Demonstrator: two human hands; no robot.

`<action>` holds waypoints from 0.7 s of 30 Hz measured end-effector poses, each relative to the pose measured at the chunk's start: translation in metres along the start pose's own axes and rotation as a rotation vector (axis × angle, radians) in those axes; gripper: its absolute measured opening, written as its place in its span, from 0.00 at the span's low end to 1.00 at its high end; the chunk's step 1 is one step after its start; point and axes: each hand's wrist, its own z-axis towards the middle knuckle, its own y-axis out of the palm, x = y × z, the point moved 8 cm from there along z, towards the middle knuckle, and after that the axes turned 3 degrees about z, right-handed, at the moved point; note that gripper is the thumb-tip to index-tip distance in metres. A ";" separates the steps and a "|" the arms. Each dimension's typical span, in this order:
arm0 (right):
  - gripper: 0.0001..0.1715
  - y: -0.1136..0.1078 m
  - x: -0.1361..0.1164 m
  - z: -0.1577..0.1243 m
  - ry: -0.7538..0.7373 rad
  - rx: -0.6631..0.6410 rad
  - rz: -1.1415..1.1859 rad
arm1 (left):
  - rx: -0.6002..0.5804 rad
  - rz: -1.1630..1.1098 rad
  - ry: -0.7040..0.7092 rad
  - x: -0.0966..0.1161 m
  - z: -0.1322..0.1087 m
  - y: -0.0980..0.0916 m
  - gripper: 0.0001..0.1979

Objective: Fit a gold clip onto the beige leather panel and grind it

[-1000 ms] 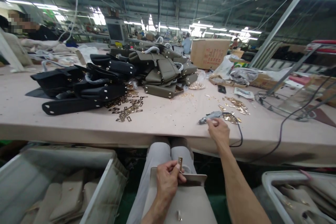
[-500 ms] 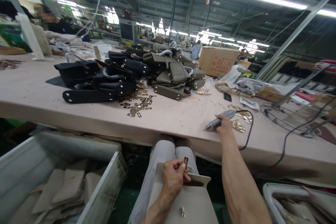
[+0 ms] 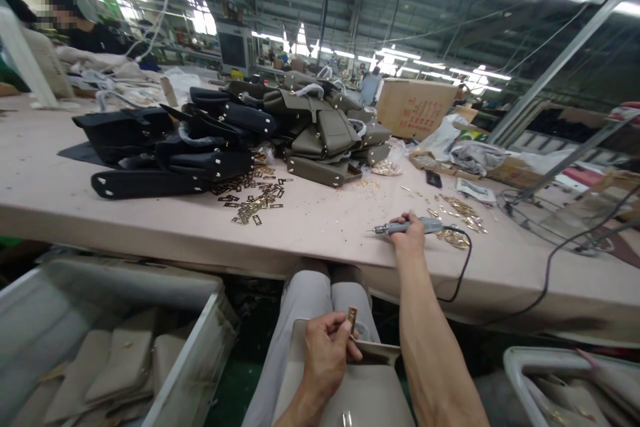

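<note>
On my lap lies a beige bag panel (image 3: 365,387). My left hand (image 3: 325,353) is closed at its top edge, pinching a small gold metal clasp (image 3: 352,319) upright between thumb and fingers. My right hand (image 3: 409,239) reaches onto the pink worktable (image 3: 310,223) and is wrapped round a grey corded electric screwdriver (image 3: 405,227) that lies almost flat, tip pointing left. Its black cord (image 3: 463,267) loops off the table's front edge.
Black bags (image 3: 170,147) and olive bags (image 3: 320,133) are piled at the table's middle, with loose gold fittings (image 3: 253,197) in front and more (image 3: 457,210) by the tool. A cardboard box (image 3: 415,107) stands behind. Bins of beige pieces (image 3: 110,360) flank my legs. Another person sits far left.
My right hand closed on the screwdriver, which it only touched a second ago, and the tool now lies flatter, pointing left. The left hand keeps holding the clasp on the panel.
</note>
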 end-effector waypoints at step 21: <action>0.13 0.015 0.026 0.046 -0.178 0.298 0.090 | 0.036 -0.029 -0.028 -0.014 0.022 0.007 0.26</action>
